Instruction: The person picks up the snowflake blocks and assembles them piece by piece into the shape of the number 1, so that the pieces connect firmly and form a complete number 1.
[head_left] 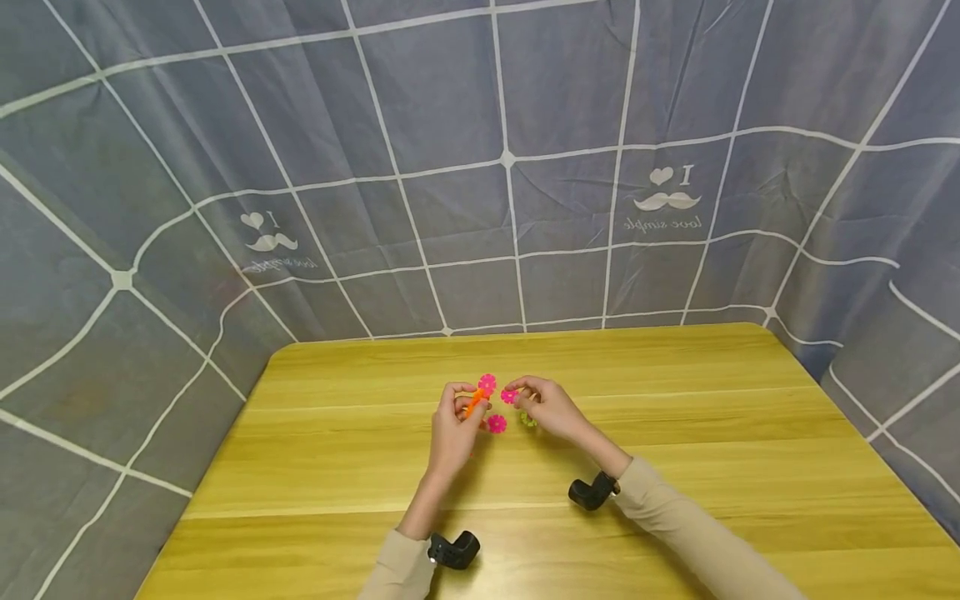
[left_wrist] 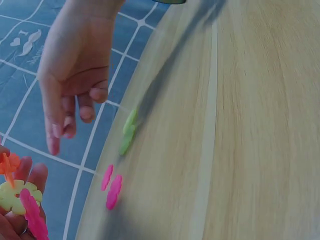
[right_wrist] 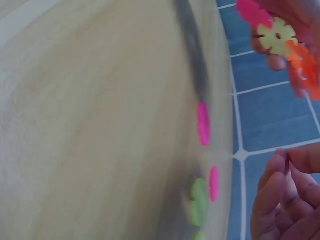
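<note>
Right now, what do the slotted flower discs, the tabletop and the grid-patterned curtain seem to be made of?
Slotted flower discs: probably plastic, smooth and evenly coloured, with clean-cut notches.
Tabletop: wood or wood-effect laminate; grain shows, with a soft sheen.
Grid-patterned curtain: likely fabric, matte, hanging in folds and creases.

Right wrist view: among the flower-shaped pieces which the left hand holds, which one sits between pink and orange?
The pale yellow piece, the only one of that colour in the left hand; its neighbours are the pink piece and the orange part.
</note>
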